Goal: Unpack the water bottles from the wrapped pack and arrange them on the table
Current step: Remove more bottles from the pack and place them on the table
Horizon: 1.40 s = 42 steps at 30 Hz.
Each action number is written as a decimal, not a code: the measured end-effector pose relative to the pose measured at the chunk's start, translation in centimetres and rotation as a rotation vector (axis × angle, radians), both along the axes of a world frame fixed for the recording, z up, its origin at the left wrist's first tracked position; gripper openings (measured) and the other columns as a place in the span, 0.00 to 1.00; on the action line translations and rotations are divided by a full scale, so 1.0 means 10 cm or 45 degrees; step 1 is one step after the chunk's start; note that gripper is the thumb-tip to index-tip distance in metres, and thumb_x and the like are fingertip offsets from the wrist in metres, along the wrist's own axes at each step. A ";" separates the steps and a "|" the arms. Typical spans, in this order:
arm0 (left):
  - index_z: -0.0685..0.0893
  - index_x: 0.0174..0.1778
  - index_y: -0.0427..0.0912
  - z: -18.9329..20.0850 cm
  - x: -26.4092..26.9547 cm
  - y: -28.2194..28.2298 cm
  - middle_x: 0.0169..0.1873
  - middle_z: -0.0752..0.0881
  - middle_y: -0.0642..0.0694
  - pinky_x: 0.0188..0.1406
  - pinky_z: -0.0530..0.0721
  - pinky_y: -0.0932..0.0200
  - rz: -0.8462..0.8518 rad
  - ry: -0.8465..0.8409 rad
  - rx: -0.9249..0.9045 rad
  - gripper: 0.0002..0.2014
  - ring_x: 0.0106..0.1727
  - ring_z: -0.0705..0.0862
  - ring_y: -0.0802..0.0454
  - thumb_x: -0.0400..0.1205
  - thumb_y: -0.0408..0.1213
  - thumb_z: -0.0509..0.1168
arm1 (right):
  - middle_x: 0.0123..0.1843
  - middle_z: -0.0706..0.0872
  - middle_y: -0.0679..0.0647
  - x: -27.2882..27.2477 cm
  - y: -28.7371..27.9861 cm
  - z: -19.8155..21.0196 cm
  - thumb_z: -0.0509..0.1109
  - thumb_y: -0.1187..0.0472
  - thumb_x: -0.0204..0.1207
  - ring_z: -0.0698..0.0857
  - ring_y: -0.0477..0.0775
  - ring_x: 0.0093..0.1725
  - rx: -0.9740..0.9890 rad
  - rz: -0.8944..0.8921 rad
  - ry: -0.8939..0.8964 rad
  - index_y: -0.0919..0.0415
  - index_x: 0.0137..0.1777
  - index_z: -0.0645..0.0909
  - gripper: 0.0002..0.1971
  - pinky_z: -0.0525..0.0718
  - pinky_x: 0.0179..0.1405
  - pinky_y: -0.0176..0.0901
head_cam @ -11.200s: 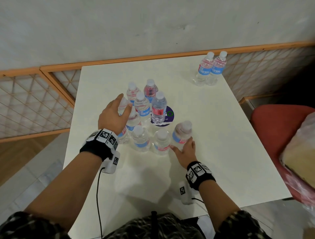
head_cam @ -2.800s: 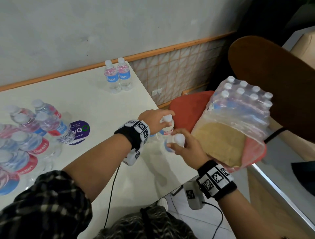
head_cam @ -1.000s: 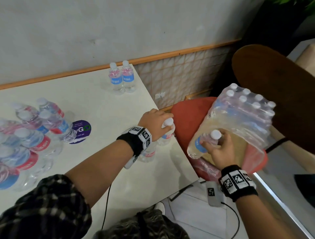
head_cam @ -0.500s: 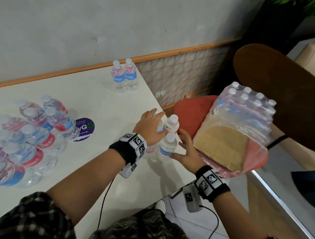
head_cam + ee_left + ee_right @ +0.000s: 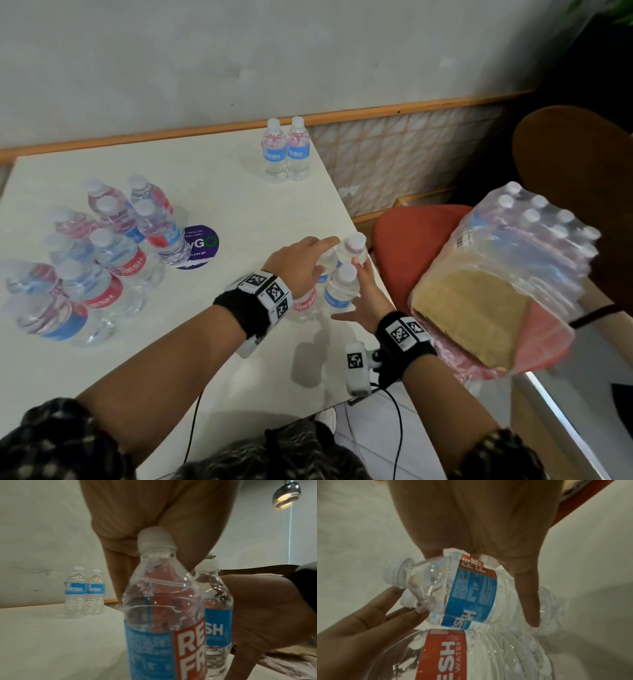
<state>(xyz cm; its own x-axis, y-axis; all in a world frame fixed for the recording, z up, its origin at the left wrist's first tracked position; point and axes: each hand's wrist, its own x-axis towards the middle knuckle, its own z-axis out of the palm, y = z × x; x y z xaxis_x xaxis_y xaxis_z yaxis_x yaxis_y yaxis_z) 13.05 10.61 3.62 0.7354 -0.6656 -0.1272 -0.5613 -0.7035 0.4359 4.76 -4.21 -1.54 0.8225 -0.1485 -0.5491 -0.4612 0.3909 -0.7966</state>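
Your white counter (image 5: 212, 192) fills most of the head view, with a red chair seat (image 5: 411, 240) just past its right edge. On that seat leans the wrapped pack (image 5: 534, 260), still holding many bottles under clear film, a brown card sheet (image 5: 469, 311) showing at its near side. At the counter's left stands a large cluster of unpacked bottles (image 5: 113, 253), beside a round purple sticker (image 5: 202, 245). Two more bottles (image 5: 286, 154) stand touching each other near the far edge.

Close to the right edge stands a small group of three bottles (image 5: 339, 274) between your hands. Your left hand (image 5: 298, 263) reaches over them, its grip spread, straight fingers resting against the caps and shoulders of the bottles. Your right hand (image 5: 366, 298) comes in from the other side, its grip also spread, palm and straight fingers laid against the side of the nearest blue-label bottle (image 5: 339, 291) without curling round it. The left wrist view shows the red-label bottle (image 5: 164, 615) upright right under your palm.
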 end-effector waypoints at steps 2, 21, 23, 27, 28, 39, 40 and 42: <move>0.58 0.80 0.60 0.00 0.03 0.15 0.73 0.73 0.51 0.60 0.79 0.48 0.018 -0.006 0.008 0.28 0.66 0.79 0.42 0.85 0.40 0.58 | 0.74 0.74 0.46 0.06 0.14 0.01 0.55 0.36 0.80 0.79 0.59 0.68 -0.002 0.010 0.012 0.27 0.74 0.59 0.22 0.85 0.49 0.70; 0.57 0.81 0.54 0.06 0.38 1.89 0.78 0.67 0.46 0.58 0.82 0.45 0.376 -0.103 0.141 0.31 0.70 0.76 0.39 0.83 0.35 0.59 | 0.78 0.68 0.46 0.82 1.94 -0.02 0.63 0.32 0.74 0.73 0.64 0.73 0.011 0.279 0.024 0.22 0.74 0.49 0.33 0.83 0.51 0.74; 0.57 0.81 0.55 0.07 0.40 2.06 0.77 0.68 0.46 0.59 0.81 0.44 0.391 -0.115 0.160 0.33 0.71 0.74 0.39 0.81 0.30 0.58 | 0.78 0.69 0.45 0.88 2.09 -0.03 0.63 0.34 0.74 0.73 0.63 0.73 0.019 0.282 0.026 0.22 0.75 0.49 0.33 0.83 0.50 0.73; 0.54 0.82 0.54 0.08 0.41 2.30 0.78 0.66 0.46 0.64 0.78 0.42 0.455 -0.115 0.229 0.37 0.73 0.69 0.38 0.79 0.25 0.57 | 0.77 0.69 0.44 0.97 2.35 -0.01 0.66 0.37 0.74 0.73 0.61 0.71 0.031 0.320 0.022 0.23 0.75 0.48 0.35 0.83 0.51 0.74; 0.54 0.82 0.54 0.08 0.41 2.35 0.79 0.65 0.46 0.64 0.78 0.43 0.470 -0.109 0.232 0.38 0.73 0.68 0.39 0.78 0.24 0.57 | 0.76 0.69 0.44 0.99 2.40 0.00 0.66 0.38 0.75 0.74 0.61 0.71 0.033 0.332 0.022 0.22 0.75 0.49 0.35 0.83 0.51 0.74; 0.69 0.76 0.44 0.03 0.32 2.47 0.77 0.67 0.40 0.64 0.78 0.42 0.410 -0.395 -0.027 0.32 0.74 0.67 0.37 0.72 0.37 0.50 | 0.83 0.57 0.48 1.01 2.46 0.01 0.61 0.42 0.80 0.64 0.66 0.78 0.052 0.315 0.133 0.25 0.77 0.42 0.34 0.82 0.59 0.69; 0.71 0.76 0.44 0.01 0.31 2.46 0.77 0.69 0.40 0.66 0.78 0.42 0.381 -0.407 -0.052 0.33 0.75 0.67 0.37 0.72 0.42 0.48 | 0.83 0.57 0.48 1.00 2.46 -0.01 0.61 0.43 0.80 0.65 0.66 0.78 0.044 0.323 0.135 0.25 0.77 0.41 0.35 0.81 0.61 0.69; 0.71 0.76 0.46 -0.05 0.28 2.44 0.78 0.67 0.41 0.72 0.72 0.39 0.343 -0.371 -0.024 0.33 0.79 0.63 0.38 0.74 0.52 0.48 | 0.81 0.64 0.46 1.00 2.51 -0.02 0.60 0.43 0.81 0.74 0.60 0.71 -0.004 0.377 0.083 0.22 0.76 0.42 0.33 0.82 0.59 0.69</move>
